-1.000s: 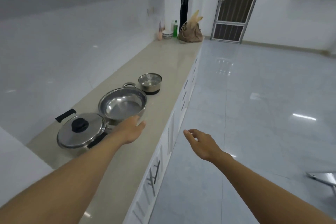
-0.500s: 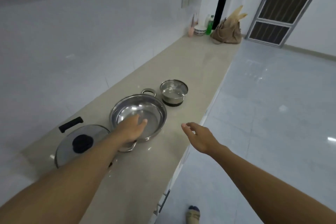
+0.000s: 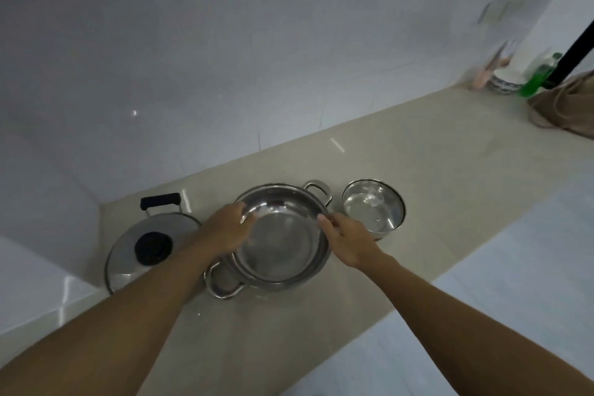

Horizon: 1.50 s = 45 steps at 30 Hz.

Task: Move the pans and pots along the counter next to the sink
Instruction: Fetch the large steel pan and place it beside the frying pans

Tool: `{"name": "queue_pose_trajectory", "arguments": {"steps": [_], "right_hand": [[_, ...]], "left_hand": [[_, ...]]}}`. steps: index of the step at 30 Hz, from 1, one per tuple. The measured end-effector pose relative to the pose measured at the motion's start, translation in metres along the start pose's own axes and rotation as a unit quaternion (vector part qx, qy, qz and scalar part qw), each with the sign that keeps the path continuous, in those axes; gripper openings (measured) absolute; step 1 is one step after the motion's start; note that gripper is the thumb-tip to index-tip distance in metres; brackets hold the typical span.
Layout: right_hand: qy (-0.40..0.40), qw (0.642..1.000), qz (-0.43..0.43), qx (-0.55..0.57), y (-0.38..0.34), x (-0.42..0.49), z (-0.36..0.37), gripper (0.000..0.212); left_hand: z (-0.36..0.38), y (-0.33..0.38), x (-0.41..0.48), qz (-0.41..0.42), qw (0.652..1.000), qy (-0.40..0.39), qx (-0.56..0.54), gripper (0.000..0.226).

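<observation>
Beige bench under white wall tiles: we are gripping the wide pan between lidded pot and small pot. Left hand and right hand are curling fingers over opposite rims, likely for a level two-handed carry. Mouth is facing up; handle-to-handle axis is running near-left to far-right.

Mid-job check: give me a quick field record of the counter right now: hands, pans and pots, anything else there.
left hand: grips the left rim of the wide pan
right hand: grips the pan's right rim
lidded pot: left of the pan, black knob and handle
small pot: right of the pan, glass lid on
counter: beige, carries all three
far end: brown bag, green bottle
</observation>
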State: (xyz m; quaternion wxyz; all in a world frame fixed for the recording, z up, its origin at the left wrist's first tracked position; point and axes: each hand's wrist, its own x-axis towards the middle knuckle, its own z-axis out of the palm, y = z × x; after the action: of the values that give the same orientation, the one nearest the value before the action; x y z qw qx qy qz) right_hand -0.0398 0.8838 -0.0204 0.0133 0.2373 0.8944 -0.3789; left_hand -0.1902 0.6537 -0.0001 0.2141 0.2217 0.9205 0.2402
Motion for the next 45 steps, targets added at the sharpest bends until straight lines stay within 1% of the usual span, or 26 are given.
{"name": "queue_pose_trajectory", "arguments": {"steps": [3,5,7,10,14,16,19,21,22,23,25,27,29,31,33,35,39,45], "right_hand": [[-0.032,0.999,-0.023,-0.004,-0.007,0.018,0.014,0.057],[-0.035,0.999,-0.032,-0.02,-0.01,0.027,0.021,0.06],[-0.032,0.998,-0.036,-0.029,-0.01,0.033,0.023,0.059],[-0.031,0.999,-0.039,-0.019,-0.007,0.039,0.024,0.054],[-0.032,0.998,-0.051,-0.015,-0.007,0.053,0.02,0.045],[-0.033,0.997,-0.072,-0.021,-0.009,0.066,0.018,0.041],[-0.04,0.992,-0.113,-0.041,-0.009,0.095,0.014,0.03],[-0.038,0.986,-0.15,-0.063,-0.004,0.119,0.015,0.025],[-0.037,0.985,-0.153,-0.07,-0.001,0.13,0.016,0.024],[-0.037,0.985,-0.147,-0.08,0.002,0.141,0.018,0.029],[-0.047,0.982,-0.144,-0.116,0.009,0.161,0.021,0.045],[-0.089,0.969,-0.156,-0.169,0.015,0.176,0.024,0.057],[-0.132,0.958,-0.144,-0.209,0.019,0.186,0.026,0.06],[-0.152,0.947,-0.147,-0.242,0.021,0.191,0.028,0.053],[-0.162,0.936,-0.177,-0.259,0.021,0.195,0.029,0.042],[-0.175,0.927,-0.201,-0.264,0.02,0.198,0.029,0.037],[-0.189,0.917,-0.235,-0.26,0.021,0.201,0.031,0.031],[-0.197,0.906,-0.266,-0.264,0.016,0.191,0.038,0.026]], "left_hand": [[0.002,-0.009,-0.002,-0.024,1.0,-0.003,-0.007,0.037],[0.001,-0.014,0.0,-0.027,1.0,0.002,-0.012,0.036],[-0.002,-0.016,0.003,-0.022,1.0,0.004,-0.017,0.035],[0.001,-0.023,0.007,-0.022,1.0,0.014,-0.017,0.036],[0.01,-0.032,0.009,-0.044,0.999,0.017,-0.008,0.038],[0.013,-0.034,0.009,-0.054,0.998,0.021,0.01,0.038],[0.016,-0.031,0.012,-0.068,0.996,0.036,0.039,0.035],[0.02,-0.028,0.014,-0.083,0.994,0.061,0.04,0.033],[0.022,-0.026,0.015,-0.094,0.992,0.074,0.034,0.033],[0.025,-0.025,0.016,-0.107,0.99,0.083,0.031,0.033],[0.034,-0.022,0.017,-0.13,0.986,0.093,0.045,0.035],[0.043,-0.021,0.019,-0.153,0.98,0.099,0.075,0.038],[0.053,-0.018,0.021,-0.169,0.974,0.101,0.111,0.042],[0.06,-0.015,0.02,-0.184,0.967,0.108,0.139,0.05],[0.066,-0.013,0.017,-0.193,0.962,0.127,0.146,0.055],[0.07,-0.012,0.012,-0.191,0.96,0.142,0.151,0.054],[0.076,-0.008,-0.007,-0.175,0.959,0.145,0.172,0.049],[0.095,-0.009,-0.052,-0.169,0.959,0.177,0.142,0.047]]}}
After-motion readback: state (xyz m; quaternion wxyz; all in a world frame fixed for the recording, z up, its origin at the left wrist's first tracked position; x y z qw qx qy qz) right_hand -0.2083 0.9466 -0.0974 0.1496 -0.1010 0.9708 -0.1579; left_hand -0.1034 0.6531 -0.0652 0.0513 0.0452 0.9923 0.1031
